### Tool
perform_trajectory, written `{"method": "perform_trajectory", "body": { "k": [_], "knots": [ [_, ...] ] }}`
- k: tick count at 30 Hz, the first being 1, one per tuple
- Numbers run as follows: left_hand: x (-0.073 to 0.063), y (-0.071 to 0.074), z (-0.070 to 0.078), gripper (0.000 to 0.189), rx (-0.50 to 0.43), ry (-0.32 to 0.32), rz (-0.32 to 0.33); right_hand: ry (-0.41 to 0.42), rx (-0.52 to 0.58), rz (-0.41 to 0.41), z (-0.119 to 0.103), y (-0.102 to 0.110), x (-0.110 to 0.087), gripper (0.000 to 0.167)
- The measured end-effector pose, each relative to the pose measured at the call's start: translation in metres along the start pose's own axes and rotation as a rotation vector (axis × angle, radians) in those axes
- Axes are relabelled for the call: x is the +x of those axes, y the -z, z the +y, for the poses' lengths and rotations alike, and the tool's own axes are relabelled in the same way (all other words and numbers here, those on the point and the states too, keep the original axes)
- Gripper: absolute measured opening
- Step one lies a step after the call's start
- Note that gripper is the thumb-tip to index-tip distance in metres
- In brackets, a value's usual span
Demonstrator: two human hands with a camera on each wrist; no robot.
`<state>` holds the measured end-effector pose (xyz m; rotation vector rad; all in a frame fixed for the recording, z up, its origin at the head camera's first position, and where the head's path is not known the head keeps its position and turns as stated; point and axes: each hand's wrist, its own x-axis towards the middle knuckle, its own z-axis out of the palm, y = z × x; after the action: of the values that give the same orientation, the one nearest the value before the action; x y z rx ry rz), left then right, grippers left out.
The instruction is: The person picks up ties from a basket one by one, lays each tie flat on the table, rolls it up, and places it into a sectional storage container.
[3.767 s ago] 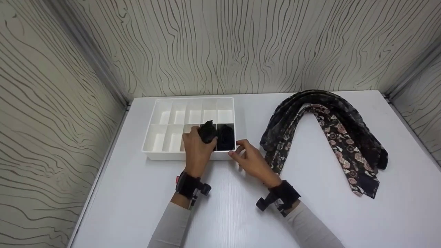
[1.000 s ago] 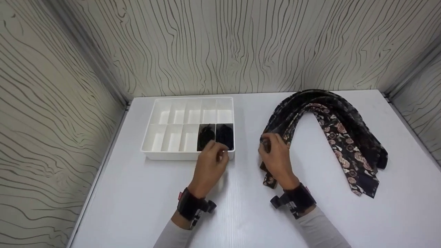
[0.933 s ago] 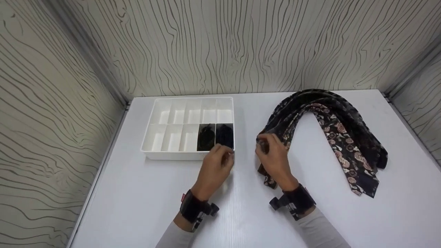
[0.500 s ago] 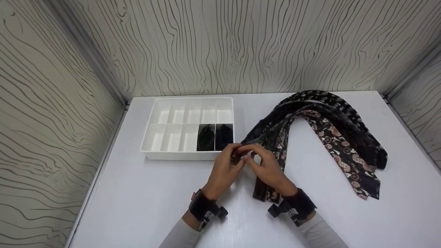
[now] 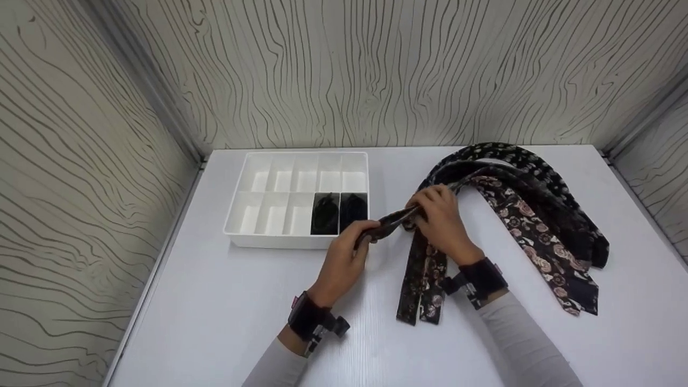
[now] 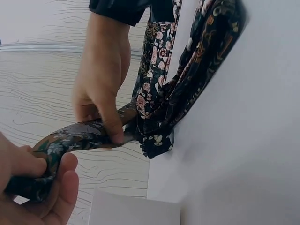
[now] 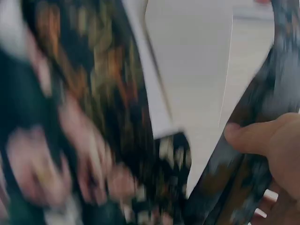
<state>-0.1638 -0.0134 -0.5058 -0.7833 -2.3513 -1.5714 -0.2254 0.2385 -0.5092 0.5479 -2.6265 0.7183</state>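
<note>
A dark floral necktie [image 5: 395,219] stretches between the two hands in the head view. My left hand [image 5: 344,258] grips its end beside the front right corner of the white box, fingers curled round the fabric in the left wrist view. Farther along the same tie, my right hand [image 5: 441,217] holds it with the thumb against the cloth, over the left side of the tie pile. That pile includes a rose-print necktie [image 5: 518,220] and a black necktie with small pale flowers [image 5: 532,161], bent in an arch. Two narrow tie ends [image 5: 411,290] lie below the right hand.
The white divided box [image 5: 279,242] stands at the back left of the white table [image 5: 226,322]. Two front right compartments hold a dark green-black roll [image 5: 325,215] and a navy roll [image 5: 353,209]. Wood-grain panels [image 5: 344,75] enclose the back and sides.
My left hand has let go of the dark roll in the box. My right hand has drawn a necktie left from the pile, the left has taken its end, and the right has slid back rightward.
</note>
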Motion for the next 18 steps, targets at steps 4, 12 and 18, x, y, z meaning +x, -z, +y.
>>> {"method": "perform_trajectory", "body": {
  "k": [4,12,18],
  "knots": [
    [-0.001,0.005,-0.002,0.032,-0.007,-0.011,0.017,-0.026,-0.079,-0.015,0.023,0.009,0.005,0.025],
    [-0.001,0.009,-0.004,0.032,-0.040,-0.059,0.039,-0.019,-0.195,0.087,0.053,0.017,0.003,0.029],
    [-0.001,0.016,-0.007,0.035,-0.035,-0.069,0.082,-0.042,-0.304,0.196,0.068,0.023,0.001,0.019]
  ]
}}
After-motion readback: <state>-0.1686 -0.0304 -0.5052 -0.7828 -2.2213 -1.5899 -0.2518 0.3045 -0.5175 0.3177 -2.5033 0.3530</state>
